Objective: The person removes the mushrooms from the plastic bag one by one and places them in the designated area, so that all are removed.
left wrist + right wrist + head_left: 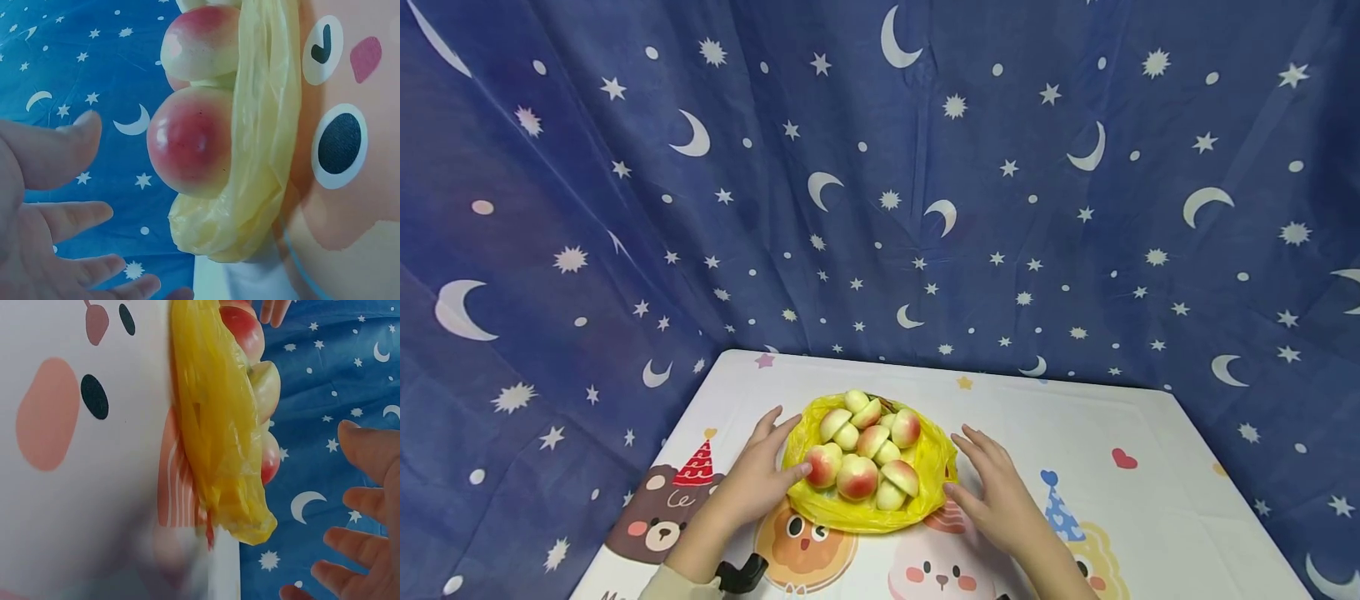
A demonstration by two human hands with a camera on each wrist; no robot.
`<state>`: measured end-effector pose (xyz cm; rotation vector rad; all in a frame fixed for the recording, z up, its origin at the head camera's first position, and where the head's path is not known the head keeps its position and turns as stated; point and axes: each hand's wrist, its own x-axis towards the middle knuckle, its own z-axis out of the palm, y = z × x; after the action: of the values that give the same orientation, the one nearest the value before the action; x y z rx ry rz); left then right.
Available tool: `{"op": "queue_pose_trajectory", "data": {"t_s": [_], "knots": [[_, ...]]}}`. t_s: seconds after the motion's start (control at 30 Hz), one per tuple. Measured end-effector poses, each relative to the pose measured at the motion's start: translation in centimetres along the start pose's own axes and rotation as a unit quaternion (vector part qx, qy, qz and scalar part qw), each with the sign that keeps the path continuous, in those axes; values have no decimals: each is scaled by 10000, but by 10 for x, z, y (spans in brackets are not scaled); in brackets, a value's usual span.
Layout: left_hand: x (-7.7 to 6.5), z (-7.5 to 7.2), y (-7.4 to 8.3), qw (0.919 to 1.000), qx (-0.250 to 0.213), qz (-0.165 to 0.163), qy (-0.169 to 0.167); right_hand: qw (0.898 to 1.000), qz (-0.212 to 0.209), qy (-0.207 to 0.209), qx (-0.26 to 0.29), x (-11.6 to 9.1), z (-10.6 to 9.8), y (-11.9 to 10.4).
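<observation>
In the head view a yellow plastic bag [850, 518] lies on the table, its mouth spread wide and its edge bunched into a low ring. Several toy mushrooms [857, 477] are heaped inside, with cream stems and rounded caps blushed red. My left hand [752, 477] is at the bag's left side, fingers spread and thumb tip near a red cap. On the opposite side, my right hand [1000, 492] has its fingers spread close to the bag's edge. Both wrist views show nothing between the fingers, and the caps [190, 140] rise above the bag's folded rim [219, 437].
The white tablecloth [1150, 517] carries printed cartoon animals, hearts and party hats. Behind the table's far edge hangs a dark blue curtain [865, 233] with moons and stars, also along the left. A black strap piece [742, 574] sits at the left wrist.
</observation>
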<state>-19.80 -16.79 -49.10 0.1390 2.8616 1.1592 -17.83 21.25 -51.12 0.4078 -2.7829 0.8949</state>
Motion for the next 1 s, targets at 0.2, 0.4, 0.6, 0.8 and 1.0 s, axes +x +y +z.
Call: {"op": "queue_pose_trajectory", "data": {"t_s": [0.2, 0.4, 0.6, 0.8, 1.0], "knots": [[3, 3, -6, 9998, -134, 11, -127, 9996, 89, 1, 263, 6, 6, -6], [5, 9, -19, 9992, -262, 16, -300, 9984, 217, -67, 518, 13, 13, -17], [10, 13, -25, 9984, -402, -30, -384, 9963, 367, -63, 776, 16, 21, -23], [13, 13, -26, 9977, -478, -81, -465, 9929, 325, -200, 1123, 20, 25, -26], [18, 15, -28, 9973, -536, -19, -506, 9896, 316, -285, 1375, 24, 31, -27]]}}
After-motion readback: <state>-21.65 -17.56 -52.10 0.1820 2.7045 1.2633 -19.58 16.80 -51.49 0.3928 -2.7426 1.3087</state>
